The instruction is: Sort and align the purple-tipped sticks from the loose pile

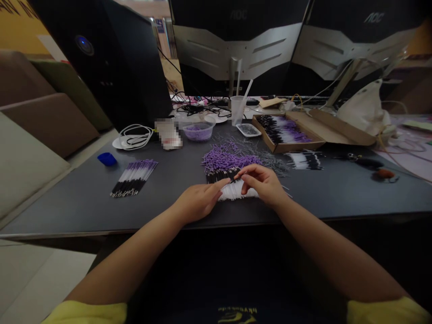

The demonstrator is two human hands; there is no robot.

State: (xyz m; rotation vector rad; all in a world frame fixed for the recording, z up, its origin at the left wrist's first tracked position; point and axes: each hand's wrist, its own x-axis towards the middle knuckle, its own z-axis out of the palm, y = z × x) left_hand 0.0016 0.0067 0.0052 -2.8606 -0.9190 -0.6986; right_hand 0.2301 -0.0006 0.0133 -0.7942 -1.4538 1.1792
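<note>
My left hand [200, 201] lies over the left side of a bundle of thin white-and-black sticks [232, 192]. Its fingers are pressed together, and their tips meet those of my right hand [265, 183] above the sticks' black ends. The thumb and forefinger of my right hand are pinched. Whatever sits between the fingertips is too small and hidden to name. Just beyond my hands is a heap of short purple tubes [226, 158], with thin grey pieces [270, 159] scattered on its right. To the left lies a fanned bundle of purple, white and black sticks [134, 177].
An open cardboard box [293, 146] of similar sticks stands behind on the right, near loose white sticks [303, 160]. Farther back are a plastic bowl [199, 132], a cup with straws [237, 110] and monitors [236, 40]. A blue cap-like piece [107, 158] lies left.
</note>
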